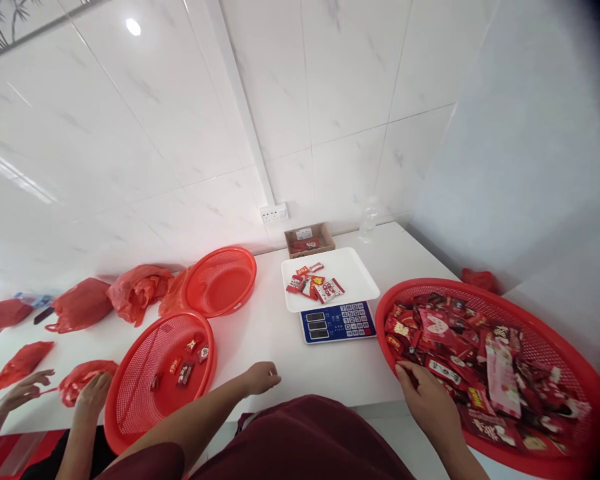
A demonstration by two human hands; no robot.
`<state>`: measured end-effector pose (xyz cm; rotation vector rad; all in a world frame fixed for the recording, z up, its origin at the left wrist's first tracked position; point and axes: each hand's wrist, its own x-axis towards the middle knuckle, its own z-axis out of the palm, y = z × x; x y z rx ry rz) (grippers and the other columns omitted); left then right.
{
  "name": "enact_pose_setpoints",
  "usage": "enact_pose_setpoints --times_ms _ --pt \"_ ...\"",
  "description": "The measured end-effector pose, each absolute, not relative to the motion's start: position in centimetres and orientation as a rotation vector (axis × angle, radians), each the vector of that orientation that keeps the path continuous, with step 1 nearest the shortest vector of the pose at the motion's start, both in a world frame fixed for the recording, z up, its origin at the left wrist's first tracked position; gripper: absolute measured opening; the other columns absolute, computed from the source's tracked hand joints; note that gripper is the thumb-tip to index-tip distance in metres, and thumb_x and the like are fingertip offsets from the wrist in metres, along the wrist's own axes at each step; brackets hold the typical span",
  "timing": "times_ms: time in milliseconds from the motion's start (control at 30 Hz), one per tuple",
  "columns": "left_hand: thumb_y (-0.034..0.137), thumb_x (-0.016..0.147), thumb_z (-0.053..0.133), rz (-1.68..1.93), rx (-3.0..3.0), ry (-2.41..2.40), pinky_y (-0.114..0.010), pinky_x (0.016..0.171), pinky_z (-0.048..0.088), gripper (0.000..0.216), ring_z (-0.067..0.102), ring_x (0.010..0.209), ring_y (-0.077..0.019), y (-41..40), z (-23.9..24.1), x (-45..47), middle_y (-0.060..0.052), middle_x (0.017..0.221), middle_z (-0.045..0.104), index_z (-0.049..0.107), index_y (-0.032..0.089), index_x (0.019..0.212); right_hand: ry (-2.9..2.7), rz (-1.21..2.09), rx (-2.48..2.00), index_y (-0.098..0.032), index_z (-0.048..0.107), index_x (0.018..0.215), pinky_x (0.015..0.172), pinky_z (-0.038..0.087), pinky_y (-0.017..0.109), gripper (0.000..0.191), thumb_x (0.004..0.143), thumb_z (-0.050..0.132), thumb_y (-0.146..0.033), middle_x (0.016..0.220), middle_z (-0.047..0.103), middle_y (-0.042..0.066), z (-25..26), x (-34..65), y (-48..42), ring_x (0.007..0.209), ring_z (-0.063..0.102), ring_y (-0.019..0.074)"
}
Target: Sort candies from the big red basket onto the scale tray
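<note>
My left hand [263, 379] hovers over the near edge of the white table, its fingers curled in and nothing visible in them. At the right, my right hand [425, 395] is curled at the near left rim of a large red basket [545, 333]. Its fingertips are partly hidden. Many wrapped snacks and sweets [447, 327] fill that basket, mostly in red packets. Between the hands and the wall stands a digital scale [337, 321] with a blue keypad. Several red and white packets [313, 283] lie on its white tray [363, 283].
Left of me, a red basket [140, 363] holds several sweets; another red basket [220, 283] stands behind it. A co-worker's hands [93, 395] handle a red plastic bag [80, 380]. Filled red bags [83, 303] line the wall. Behind the scale are a cardboard box [309, 239] and a clear bottle [369, 220].
</note>
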<state>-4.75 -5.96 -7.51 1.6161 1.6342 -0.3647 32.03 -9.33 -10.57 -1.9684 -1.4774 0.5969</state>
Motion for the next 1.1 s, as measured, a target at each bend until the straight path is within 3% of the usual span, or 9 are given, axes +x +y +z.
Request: enact_pose_setpoints --times_ms 100,167,267,333,400,667,867,1100 --pt "0.032 0.083 0.049 -0.363 1.662 1.596 -0.033 0.083 0.049 0.031 0.063 0.095 -0.0209 -5.3 -8.0 -3.2 -0.006 0.104 0.068 0.063 0.017 0.108 -1.462 0.624 -1.982 -0.022 0.064 0.087 0.083 0.048 0.039 0.040 0.078 0.037 -0.050 0.098 0.071 0.009 -10.5 32.0 -9.3 0.092 0.064 0.0240" --pt "0.032 0.081 0.051 -0.337 1.716 1.579 -0.035 0.094 0.044 0.043 0.058 0.108 -0.0229 -5.3 -8.2 -2.4 -0.009 0.120 0.062 0.057 0.017 0.121 -1.451 0.620 -1.982 -0.022 0.064 0.086 0.083 0.048 0.039 0.039 0.078 0.037 -0.049 0.097 0.071 0.009 -10.6 32.0 -9.2 0.091 0.064 0.0238" --pt "0.033 0.078 0.054 -0.314 1.843 1.560 -0.039 0.111 0.027 0.065 0.032 0.136 -0.0265 -5.4 -8.7 -2.0 -0.011 0.149 0.034 0.040 0.018 0.139 -1.444 0.594 -1.970 -0.023 0.064 0.085 0.083 0.048 0.038 0.037 0.078 0.038 -0.048 0.095 0.071 0.009 -10.7 31.9 -9.2 0.091 0.064 0.0234" --pt "0.035 0.076 0.056 -0.349 1.901 1.553 -0.044 0.114 0.018 0.075 0.012 0.143 -0.0284 -5.4 -9.1 -2.1 -0.008 0.156 0.016 0.030 0.021 0.145 -1.449 0.591 -1.970 -0.023 0.064 0.085 0.083 0.049 0.038 0.037 0.078 0.038 -0.048 0.095 0.071 0.009 -10.8 31.9 -9.2 0.091 0.064 0.0234" --pt "0.037 0.075 0.056 -0.409 1.909 1.561 -0.049 0.114 0.014 0.079 0.004 0.143 -0.0298 -5.4 -9.7 -2.4 -0.006 0.157 0.008 0.025 0.024 0.146 -1.455 0.599 -1.973 -0.022 0.064 0.086 0.083 0.048 0.038 0.038 0.079 0.037 -0.049 0.097 0.071 0.009 -10.8 32.0 -9.2 0.092 0.064 0.0236" --pt "0.042 0.073 0.059 -0.497 1.900 1.499 -0.047 0.113 0.017 0.081 0.006 0.143 -0.0320 -5.9 -11.7 -3.2 -0.007 0.157 0.005 0.030 0.021 0.145 -1.433 0.650 -2.001 -0.021 0.065 0.090 0.087 0.047 0.039 0.041 0.079 0.036 -0.049 0.101 0.071 0.010 -10.5 32.0 -9.1 0.095 0.063 0.0245" --pt "0.034 0.072 0.060 -0.525 1.909 1.490 -0.044 0.113 0.020 0.078 0.007 0.142 -0.0323 -5.7 -11.7 -3.0 -0.011 0.156 0.007 0.033 0.018 0.144 -1.306 0.885 -2.092 -0.017 0.063 0.110 0.091 0.046 0.040 0.052 0.078 0.037 -0.049 0.111 0.068 0.012 -10.0 32.8 -7.3 0.103 0.062 0.0249" --pt "0.037 0.071 0.063 -0.555 1.923 1.496 -0.047 0.112 0.020 0.079 0.007 0.142 -0.0324 -5.2 -12.9 -3.1 -0.010 0.156 0.009 0.034 0.023 0.143 -1.407 0.380 -2.209 -0.012 0.047 0.133 0.107 0.029 0.050 0.061 0.080 0.039 -0.042 0.140 0.042 0.019 -10.8 35.2 -5.9 0.134 0.032 0.0326"
